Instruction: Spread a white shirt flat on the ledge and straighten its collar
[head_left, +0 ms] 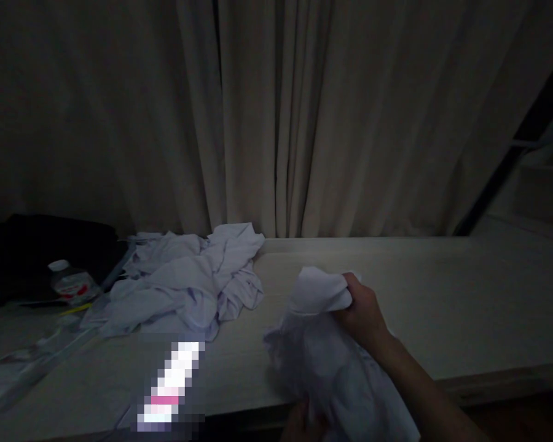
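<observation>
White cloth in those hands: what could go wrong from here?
The right hand grips the white cloth near the front edge of the table, so a loose grip might let it slip off. The bottle sits close to the crumpled pile; tugging the pile could shift it.

dim room, beige curtains, pale wooden tabletop

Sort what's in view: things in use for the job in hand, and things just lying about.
In use:
White cloth, gripped by the right hand, with the left hand low beside it
Heap of similar cloth, probably

Lying about, apparently:
White-capped bottle
Dark bundle
Bright pixelated item, unidentifiable
</observation>
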### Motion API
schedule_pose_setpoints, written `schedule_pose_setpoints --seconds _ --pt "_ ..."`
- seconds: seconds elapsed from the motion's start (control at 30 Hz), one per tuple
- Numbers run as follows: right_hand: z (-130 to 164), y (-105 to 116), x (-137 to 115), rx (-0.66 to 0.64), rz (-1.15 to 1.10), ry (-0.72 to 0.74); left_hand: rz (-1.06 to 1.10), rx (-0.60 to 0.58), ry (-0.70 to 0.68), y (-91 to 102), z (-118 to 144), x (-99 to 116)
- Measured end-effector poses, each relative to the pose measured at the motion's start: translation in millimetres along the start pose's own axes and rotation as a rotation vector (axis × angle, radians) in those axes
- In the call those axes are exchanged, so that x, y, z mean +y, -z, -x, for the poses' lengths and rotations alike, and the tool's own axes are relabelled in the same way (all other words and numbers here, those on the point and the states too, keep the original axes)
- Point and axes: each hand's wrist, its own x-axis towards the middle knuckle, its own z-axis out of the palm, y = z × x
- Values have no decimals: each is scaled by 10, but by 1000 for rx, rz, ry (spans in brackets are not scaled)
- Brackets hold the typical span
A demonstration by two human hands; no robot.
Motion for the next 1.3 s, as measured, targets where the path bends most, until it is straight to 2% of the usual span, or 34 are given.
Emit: schedule_pose_setpoints --seconds 0.07,0.1,0.17,0.2,0.23,0.3,0.4,0.47,0.57,0.63,0.7,0.77,0.83,0.93,1.0,1.07,1.13,1.2,1.3 --pt "-13 226 103 14 153 -30 56 68 -81 258 4 301" --pt "-8 345 203 48 217 -82 100 154 -136 457 8 425" --pt "39 534 463 101 336 -222 129 378 -161 885 21 592" --pt "86 581 603 79 393 -275 117 479 -156 1072 30 637" --pt "151 589 738 5 427 -298 98 564 -149 1224 39 664" --pt "321 500 963 -188 401 -295 78 654 -166 1410 46 690" --pt "572 252 1150 -415 283 -270 137 646 -218 1497 44 758" --pt "653 136 1176 -462 234 -279 194 654 -212 1535 56 876" --pt "614 104 1108 -406 148 -283 240 708 -217 1595 80 1170" --pt "552 108 1049 -296 106 -291 241 746 -326 1582 55 1353" --pt "545 56 1045 -181 100 -323 135 738 -436 1523 -24 1391" --pt "636 -79 1137 -131 96 -367 -85 659 -457 1490 -129 1202" --pt "817 -276 1328 -152 61 -392 -307 579 -421 1580 -208 810" --pt "1152 -591 1689 -179 -2 -395 -668 771 -267 2008 -211 137" --pt "1342 -767 1887 -159 -8 -436 -875 843 -99 2375 -166 -166" --pt "1471 -902 2012 -140 3 -518 -1023 830 32 2675 -149 -303" --pt "1540 -996 2073 -135 9 -602 -1128 771 129 2852 -191 -332" --pt "1562 -1054 2097 -135 3 -648 -1206 709 178 2924 -279 -335" --pt "1554 -1086 2112 -143 -7 -681 -1292 650 156 2949 -425 -379"
